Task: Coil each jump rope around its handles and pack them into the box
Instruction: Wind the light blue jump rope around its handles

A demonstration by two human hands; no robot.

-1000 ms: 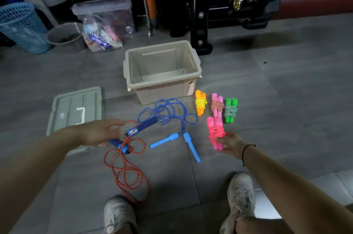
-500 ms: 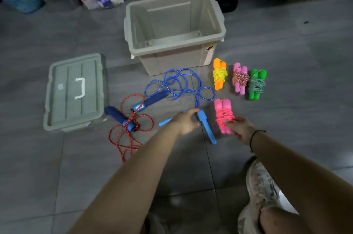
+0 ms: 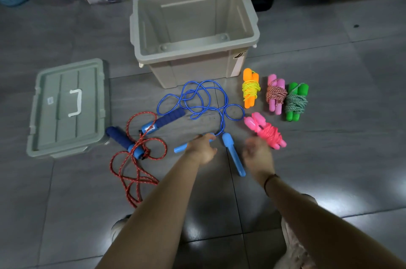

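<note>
On the floor before the box [image 3: 193, 53], the blue rope [image 3: 204, 101] lies loose. The left hand [image 3: 203, 150] curls around one light-blue handle [image 3: 182, 149]; the other handle [image 3: 234, 154] lies between the hands. The right hand [image 3: 258, 154] is blurred, so I cannot tell its grip, just beside the coiled pink rope [image 3: 268, 134].

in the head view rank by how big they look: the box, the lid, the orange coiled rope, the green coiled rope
1. box
2. lid
3. orange coiled rope and green coiled rope: look alike, no clear ranking.
</note>
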